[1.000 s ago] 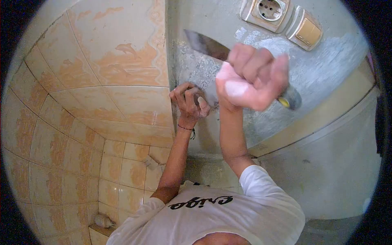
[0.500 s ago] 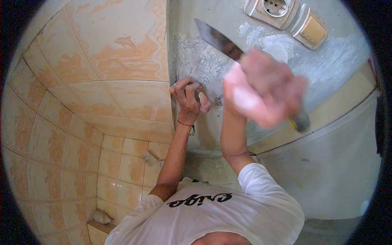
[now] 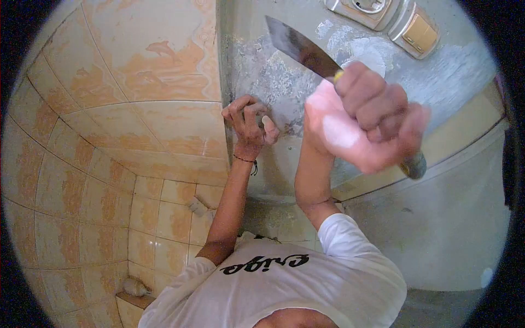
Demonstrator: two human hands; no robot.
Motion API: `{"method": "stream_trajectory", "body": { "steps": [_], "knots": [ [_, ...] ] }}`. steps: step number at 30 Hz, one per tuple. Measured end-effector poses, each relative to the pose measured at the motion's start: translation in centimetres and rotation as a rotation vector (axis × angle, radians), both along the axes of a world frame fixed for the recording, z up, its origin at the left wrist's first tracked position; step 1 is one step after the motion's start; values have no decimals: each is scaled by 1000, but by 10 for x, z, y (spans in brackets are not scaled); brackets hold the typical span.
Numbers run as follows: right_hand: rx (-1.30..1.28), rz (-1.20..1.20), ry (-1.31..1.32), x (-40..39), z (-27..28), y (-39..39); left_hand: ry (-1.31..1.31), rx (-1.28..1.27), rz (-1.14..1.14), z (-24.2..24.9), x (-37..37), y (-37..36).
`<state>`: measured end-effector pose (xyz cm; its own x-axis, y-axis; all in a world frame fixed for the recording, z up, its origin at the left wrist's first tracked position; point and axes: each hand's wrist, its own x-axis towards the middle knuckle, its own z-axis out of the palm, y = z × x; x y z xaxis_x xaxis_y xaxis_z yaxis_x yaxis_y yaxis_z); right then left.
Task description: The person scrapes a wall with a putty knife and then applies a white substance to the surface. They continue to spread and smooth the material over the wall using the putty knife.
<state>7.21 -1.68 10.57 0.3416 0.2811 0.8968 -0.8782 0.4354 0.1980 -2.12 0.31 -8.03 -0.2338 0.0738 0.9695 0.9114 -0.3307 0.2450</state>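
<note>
My right hand (image 3: pixel 366 117) is closed round the handle of a large knife-like blade (image 3: pixel 301 48), which points up and to the left in front of the grey wall. The handle's dark end sticks out below my fist, and a yellow band shows beside the blade. My left hand (image 3: pixel 251 120) rests against the rough, patchy wall (image 3: pixel 262 71) next to the tile edge. Its fingers are curled, and a small pale piece shows by the thumb. Whether the fingers hold it is hard to make out.
A wall socket (image 3: pixel 369 6) and a switch (image 3: pixel 418 34) sit at the upper right. Orange-patterned tiles (image 3: pixel 158 65) cover the left side. A ledge (image 3: pixel 426 158) crosses at the right. A pale object (image 3: pixel 135 287) stands on a ledge at the lower left.
My right hand has moved slightly to the right, and the blade now shows more sharply. My left hand stays at the same part of the wall, while the view has shifted a little.
</note>
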Motion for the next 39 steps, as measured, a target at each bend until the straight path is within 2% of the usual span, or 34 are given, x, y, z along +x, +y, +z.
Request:
{"method": "stream_trajectory", "body": {
  "steps": [2, 3, 5, 6, 8, 13, 16, 19, 21, 22, 27, 28, 30, 36, 37, 39],
  "knots": [
    [135, 146, -55, 3, -9, 8, -19, -1, 1, 2, 1, 0],
    [131, 146, -60, 0, -11, 10, -38, 3, 3, 5, 2, -2],
    [214, -96, -135, -9, -6, 11, -54, 3, 0, 6, 4, -3],
    [216, -98, -131, -7, -2, 5, -43, 1, 3, 6, 3, -2],
    [-66, -61, 4, 0, 4, -12, -33, -5, 3, 4, 2, -3],
    [-41, -189, -151, -11, -3, 0, -30, -33, 21, 1, 1, -2],
    [-112, -173, -33, -9, 0, -5, -23, -29, 6, 3, 2, -4],
    [-108, -46, 48, -9, -2, -4, -24, -17, 11, 1, 0, -1],
    [-21, -177, -160, -12, -3, -1, -34, -15, -3, -1, 1, -1],
    [-20, -178, -159, -11, -2, -2, -36, -3, -16, 0, 1, 0],
    [-30, -122, 99, -8, 2, -10, -21, -17, 26, 2, -1, 0],
    [-32, -120, 94, -9, 2, -8, -27, -27, 27, 1, 0, -1],
    [33, -262, -114, -14, 0, 1, -34, -28, 16, -1, 2, -2],
    [-22, -365, 117, -3, -2, 28, -11, 1, 7, 4, -1, 1],
    [-25, -366, 111, -3, -5, 24, -26, 0, -5, 2, 1, -1],
    [-97, -228, -86, -14, 5, -2, -25, -8, 1, 2, 1, -1]
  ]
}}
